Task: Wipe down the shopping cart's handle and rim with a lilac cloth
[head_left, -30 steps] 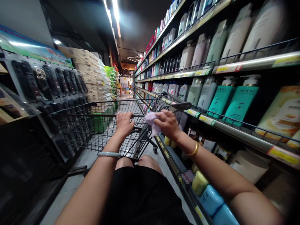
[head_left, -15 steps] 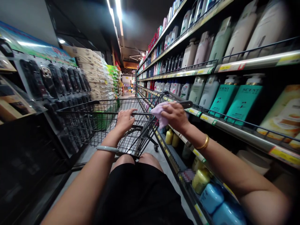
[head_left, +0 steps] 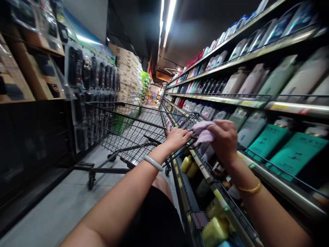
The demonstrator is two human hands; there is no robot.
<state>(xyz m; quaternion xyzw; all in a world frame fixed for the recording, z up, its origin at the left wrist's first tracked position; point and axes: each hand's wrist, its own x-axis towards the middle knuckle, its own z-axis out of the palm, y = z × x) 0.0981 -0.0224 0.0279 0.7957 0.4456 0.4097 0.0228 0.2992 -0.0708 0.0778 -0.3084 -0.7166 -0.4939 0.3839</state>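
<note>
My right hand point(head_left: 224, 139) pinches a folded lilac cloth point(head_left: 204, 133), holding it at the near right end of the black wire shopping cart point(head_left: 123, 123). My left hand point(head_left: 178, 138) lies over the cart's near edge, its fingers stretched toward the cloth and the thumb raised. The fingertips touch or nearly touch a dark bar beside the cloth; which of the two I cannot tell. A pale bangle point(head_left: 153, 162) circles my left wrist and a gold bracelet point(head_left: 249, 188) my right.
Shelves point(head_left: 257, 103) of bottles line the right side, close to my right arm. Teal pump bottles point(head_left: 295, 151) stand beside that hand. Packaged goods point(head_left: 95, 73) hang at the left. The cart's wheel point(head_left: 91, 181) rests on the grey floor point(head_left: 69, 199).
The view has swung left. My left hand has moved right, toward the cloth. My right hand has drawn the cloth off the dark handle end it was wrapped near. The cart appears turned.
</note>
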